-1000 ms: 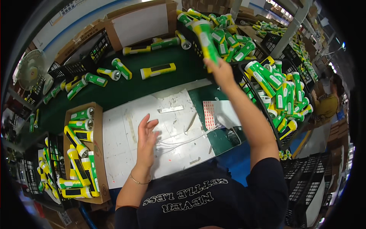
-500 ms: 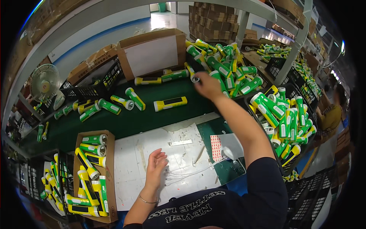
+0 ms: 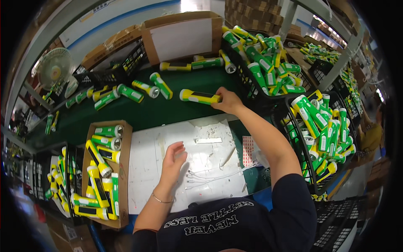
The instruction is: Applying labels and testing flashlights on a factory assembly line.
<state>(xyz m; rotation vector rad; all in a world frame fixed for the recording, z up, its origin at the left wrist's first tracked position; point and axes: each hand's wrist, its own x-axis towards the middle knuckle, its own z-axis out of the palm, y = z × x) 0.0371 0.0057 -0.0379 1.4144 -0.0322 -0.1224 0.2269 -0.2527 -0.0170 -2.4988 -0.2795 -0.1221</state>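
My right hand is closed around the right end of a yellow and green flashlight with a dark panel, which lies on or just over the dark green belt. Over the white work surface, my left hand hovers open, its fingers loosely curved and holding nothing. Thin white cables and a short white strip lie beside it. On the belt's far side rests a flashlight whose lens faces me, near two others lying end to end.
Left of the work surface stands a cardboard box of flashlights. Black crates heaped with flashlights line my right side. Another cardboard box stands behind the belt, and a fan at far left. A red-dotted sheet lies near my right forearm.
My right hand has come away from the flashlight at the belt's far side, moved nearer, and taken hold of the lone yellow and green flashlight. The whole view has shifted; my left hand stays open.
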